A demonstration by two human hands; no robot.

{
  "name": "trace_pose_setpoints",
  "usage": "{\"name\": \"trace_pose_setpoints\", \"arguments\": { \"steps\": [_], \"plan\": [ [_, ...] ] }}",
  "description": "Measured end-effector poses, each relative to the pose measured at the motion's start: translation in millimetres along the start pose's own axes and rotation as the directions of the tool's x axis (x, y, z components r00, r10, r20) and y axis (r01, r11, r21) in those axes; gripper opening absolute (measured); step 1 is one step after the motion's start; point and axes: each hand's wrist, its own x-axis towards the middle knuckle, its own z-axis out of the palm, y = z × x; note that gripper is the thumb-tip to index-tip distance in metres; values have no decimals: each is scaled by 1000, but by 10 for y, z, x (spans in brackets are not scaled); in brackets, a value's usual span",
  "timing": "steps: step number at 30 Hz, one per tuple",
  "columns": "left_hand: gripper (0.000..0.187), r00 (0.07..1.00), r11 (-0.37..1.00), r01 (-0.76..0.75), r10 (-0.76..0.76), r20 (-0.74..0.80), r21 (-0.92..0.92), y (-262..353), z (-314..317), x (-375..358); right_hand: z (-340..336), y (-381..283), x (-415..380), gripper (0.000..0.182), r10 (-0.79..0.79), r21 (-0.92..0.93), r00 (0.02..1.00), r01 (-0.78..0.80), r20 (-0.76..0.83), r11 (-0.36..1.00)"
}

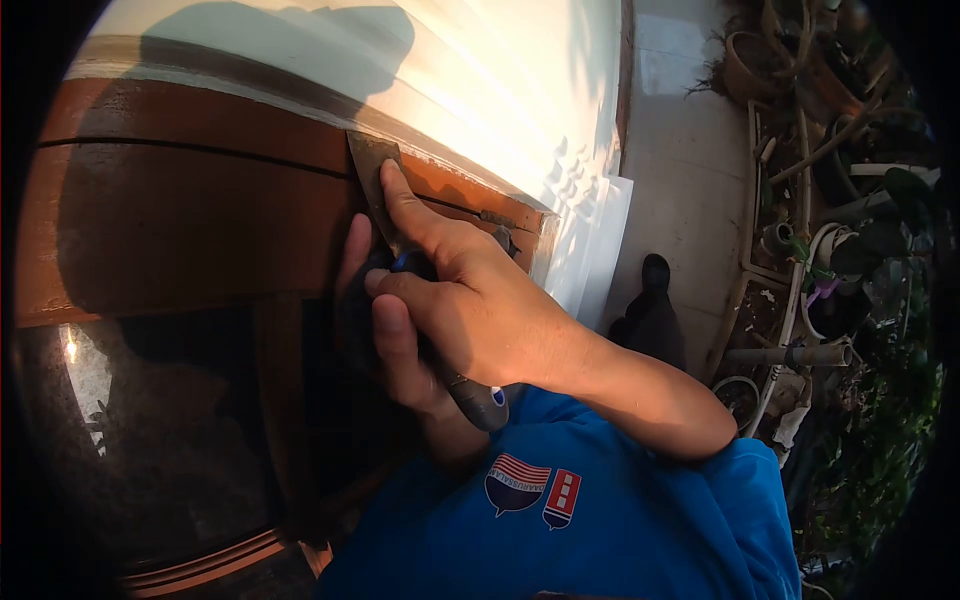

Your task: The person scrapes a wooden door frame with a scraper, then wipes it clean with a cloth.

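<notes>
A putty knife (374,178) with a worn metal blade and a dark handle points up and away from me. Its blade tip meets the seam between the brown wooden frame (190,210) and the pale trim along it. My right hand (490,300) is closed round the handle, its index finger stretched flat along the blade. Below it, mostly in shadow, my left hand (398,350) also grips the handle, partly hidden by the right. The handle's butt end sticks out under my right wrist.
A dark glass pane (150,420) lies within the wooden frame at left. Beyond the trim is a sunlit white wall (500,80). Potted plants (755,65), a planter rack and a pipe (790,356) line the tiled walkway (680,150) on the right.
</notes>
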Motion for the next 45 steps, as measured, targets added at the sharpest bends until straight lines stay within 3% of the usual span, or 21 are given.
{"name": "trace_pose_setpoints", "arguments": {
  "steps": [4,9,13,28,31,45],
  "plan": [
    [50,999,999,-35,35,-1,19,-17,-11,14,4,21,-26,72,-59,-10,998,58,-19,998],
    [48,996,995,-84,84,7,61,-63,-28,44,15,-50,-3,73,51,46,999,-52,17,998],
    [47,998,995,-68,68,-1,71,-10,-36,23,-42,-23,-8,73,-39,-44,999,40,14,998],
    [44,996,988,-88,86,22,124,6,-34,36,0,59,-42,75,-69,138,997,65,21,988],
    [43,996,987,-92,89,22,135,12,-21,37,-41,82,-7,76,-80,102,997,78,19,992],
    [41,983,947,-183,181,34,265,-10,29,32,-88,118,-25,78,-19,259,998,1,66,966]
  ]
}}
